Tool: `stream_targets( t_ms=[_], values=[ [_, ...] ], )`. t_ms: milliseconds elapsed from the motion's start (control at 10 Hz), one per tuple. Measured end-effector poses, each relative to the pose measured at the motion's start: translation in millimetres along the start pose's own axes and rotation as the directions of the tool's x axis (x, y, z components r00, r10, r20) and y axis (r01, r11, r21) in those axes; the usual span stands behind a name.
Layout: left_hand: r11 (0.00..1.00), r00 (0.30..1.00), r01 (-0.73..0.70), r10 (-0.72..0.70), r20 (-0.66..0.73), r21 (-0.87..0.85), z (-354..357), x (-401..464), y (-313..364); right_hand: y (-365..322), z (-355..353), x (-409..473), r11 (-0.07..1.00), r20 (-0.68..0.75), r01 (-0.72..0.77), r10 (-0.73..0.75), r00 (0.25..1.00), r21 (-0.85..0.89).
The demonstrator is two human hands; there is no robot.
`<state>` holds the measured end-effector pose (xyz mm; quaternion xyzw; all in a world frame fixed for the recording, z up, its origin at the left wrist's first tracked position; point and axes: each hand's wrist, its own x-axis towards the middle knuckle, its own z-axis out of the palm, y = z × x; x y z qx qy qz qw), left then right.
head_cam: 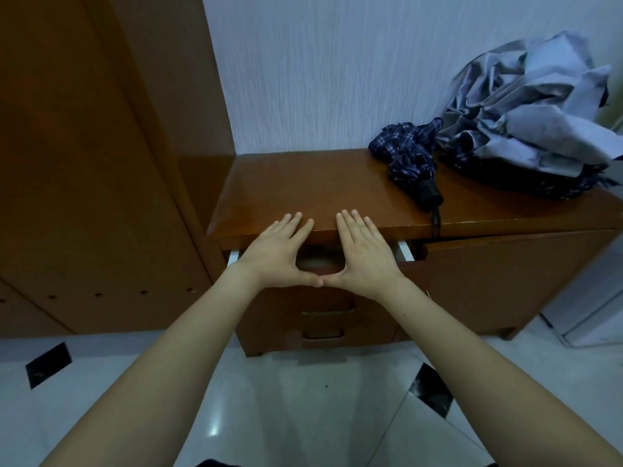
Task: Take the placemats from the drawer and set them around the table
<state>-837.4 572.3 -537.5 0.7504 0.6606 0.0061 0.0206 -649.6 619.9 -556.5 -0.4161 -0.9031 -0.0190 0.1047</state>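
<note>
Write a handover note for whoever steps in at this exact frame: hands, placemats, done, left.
Left hand and right hand: both open, flat, empty, thumbs touching, held over the top drawer.
Drawer: partly pulled out of the wooden cabinet; its contents are mostly hidden by the hands.
Placemats: none clearly visible.
Done: drawer open.
Left: take the placemats out and set them around the table, which is out of view.

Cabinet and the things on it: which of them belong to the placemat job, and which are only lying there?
For the job:
- top drawer, partly open
- left hand and right hand, flat and empty above it

Just lying about:
- folded checked umbrella on the cabinet top
- crumpled grey cloth over a dark basket
- two lower drawers, shut
</note>
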Motion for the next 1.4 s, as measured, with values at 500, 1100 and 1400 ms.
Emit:
stream_targets(
  t_ms=[500,1100,1400],
  values=[
    [0.997,0.948,0.072,-0.071,-0.311,-0.009,24,-2,8,20,6,9,0.994,-0.141,0.055,-0.041,0.989,0.094],
    [0.988,0.859,0.14,-0.153,-0.488,-0.064,49,10,15,7,40,16,0.996,-0.366,-0.059,0.077,0.927,0.06],
    [0.98,0.987,0.121,-0.136,-0.083,-0.161,-11,-1,16,5,-20,13,0.975,0.066,-0.114,0.103,0.993,0.191]
  ],
)
